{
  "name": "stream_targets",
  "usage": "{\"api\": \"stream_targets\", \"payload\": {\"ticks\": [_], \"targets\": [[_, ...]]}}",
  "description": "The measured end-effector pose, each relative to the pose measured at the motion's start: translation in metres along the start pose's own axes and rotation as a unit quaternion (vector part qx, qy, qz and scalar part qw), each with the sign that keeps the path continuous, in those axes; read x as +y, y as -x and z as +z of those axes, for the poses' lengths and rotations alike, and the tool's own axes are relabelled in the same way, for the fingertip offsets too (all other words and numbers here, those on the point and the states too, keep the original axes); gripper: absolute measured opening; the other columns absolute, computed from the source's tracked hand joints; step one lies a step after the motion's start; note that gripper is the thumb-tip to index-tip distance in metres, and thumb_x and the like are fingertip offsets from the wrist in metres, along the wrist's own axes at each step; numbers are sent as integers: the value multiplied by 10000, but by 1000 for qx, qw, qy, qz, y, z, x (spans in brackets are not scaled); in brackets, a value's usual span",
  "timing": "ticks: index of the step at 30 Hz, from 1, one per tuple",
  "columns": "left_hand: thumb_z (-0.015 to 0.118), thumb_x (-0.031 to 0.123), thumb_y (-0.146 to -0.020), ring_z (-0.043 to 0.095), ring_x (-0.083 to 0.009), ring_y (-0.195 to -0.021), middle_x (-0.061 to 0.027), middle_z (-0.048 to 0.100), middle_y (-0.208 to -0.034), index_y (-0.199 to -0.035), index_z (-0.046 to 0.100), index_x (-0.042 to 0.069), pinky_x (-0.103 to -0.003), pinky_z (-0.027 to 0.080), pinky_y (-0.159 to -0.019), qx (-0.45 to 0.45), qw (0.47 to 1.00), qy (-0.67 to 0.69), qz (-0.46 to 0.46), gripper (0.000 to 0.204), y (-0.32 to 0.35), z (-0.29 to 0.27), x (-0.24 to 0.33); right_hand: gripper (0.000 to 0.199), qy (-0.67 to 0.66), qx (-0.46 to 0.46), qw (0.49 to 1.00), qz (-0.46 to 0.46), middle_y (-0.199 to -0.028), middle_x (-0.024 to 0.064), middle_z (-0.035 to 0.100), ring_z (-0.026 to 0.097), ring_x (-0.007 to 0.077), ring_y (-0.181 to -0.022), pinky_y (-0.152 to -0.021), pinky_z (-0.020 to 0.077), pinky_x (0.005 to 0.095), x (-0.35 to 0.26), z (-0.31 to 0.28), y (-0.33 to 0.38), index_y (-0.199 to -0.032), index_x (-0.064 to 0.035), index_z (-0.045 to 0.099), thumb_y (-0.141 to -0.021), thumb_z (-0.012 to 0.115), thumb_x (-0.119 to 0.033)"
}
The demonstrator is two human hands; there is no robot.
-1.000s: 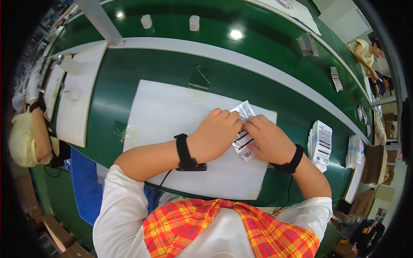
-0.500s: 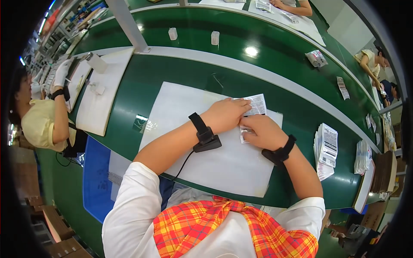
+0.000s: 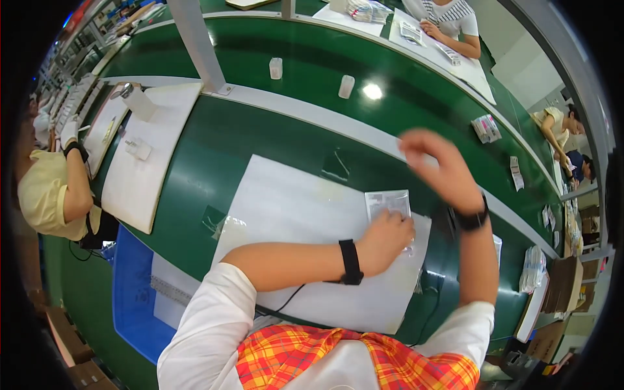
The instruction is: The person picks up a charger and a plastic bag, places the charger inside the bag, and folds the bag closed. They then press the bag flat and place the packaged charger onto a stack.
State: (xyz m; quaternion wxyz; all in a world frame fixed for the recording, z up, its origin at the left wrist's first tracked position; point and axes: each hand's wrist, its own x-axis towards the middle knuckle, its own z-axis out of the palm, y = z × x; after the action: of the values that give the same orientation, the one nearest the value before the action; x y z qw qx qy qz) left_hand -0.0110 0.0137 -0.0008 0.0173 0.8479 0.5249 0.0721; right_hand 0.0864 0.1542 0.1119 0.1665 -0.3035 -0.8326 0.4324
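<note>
Head view: I'm seeing left hand (image 3: 385, 238) pressing fingers flat on clear plastic sachet (image 3: 388, 204), right hand (image 3: 437, 164) lifting empty, loosely spread; sachet looks light, floppy, slippery, grip edges

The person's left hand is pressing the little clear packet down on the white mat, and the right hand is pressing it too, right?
Not quite. In the head view, the left hand does rest on the clear packet on the white mat, but the right hand is lifted in the air above the green table, touching nothing.
</note>
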Motion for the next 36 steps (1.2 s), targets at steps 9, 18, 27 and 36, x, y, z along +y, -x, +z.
{"api": "stream_targets", "payload": {"ticks": [9, 18, 27, 36], "targets": [[600, 92, -741, 568, -302, -988, -143, 611, -1002, -1051, 616, 10, -410, 455, -799, 180, 944, 261, 87, 322, -11, 29, 7, 717, -38, 161, 985, 49, -1246, 116, 584, 606, 251, -1115, -970, 472, 346, 170, 33, -228, -1447, -55, 350, -832, 712, -130], [575, 98, -790, 556, -315, -1030, -182, 563, -1293, -1029, 631, 13, -417, 456, -839, 67, 972, 198, 110, 259, -13, 19, -24, 553, -386, 238, 888, 72, -1133, 94, 587, 637, 211, -910, -785, 517, 354, 32, 26, -6, -1371, -96, 363, -892, 637, -139], [567, 78, -812, 481, -425, -1238, -227, 512, -1356, -1221, 566, -29, -466, 392, -1067, 42, 980, 171, 96, 423, -16, 12, -23, 695, 172, 254, 948, 85, -1214, 160, 539, 602, 253, -837, -768, 510, 333, 66, 71, 121, -1330, -63, 369, -739, 734, -75], [574, 122, -885, 309, -419, -1411, -245, 382, -1492, -1358, 507, 17, -426, 335, -1133, 15, 961, 275, 12, 489, -2, 17, -27, 510, 241, 201, 949, -30, -1134, 181, 532, 544, 363, -953, -836, 478, 401, 42, 106, 162, -1094, -33, 479, -683, 776, -80]]}}
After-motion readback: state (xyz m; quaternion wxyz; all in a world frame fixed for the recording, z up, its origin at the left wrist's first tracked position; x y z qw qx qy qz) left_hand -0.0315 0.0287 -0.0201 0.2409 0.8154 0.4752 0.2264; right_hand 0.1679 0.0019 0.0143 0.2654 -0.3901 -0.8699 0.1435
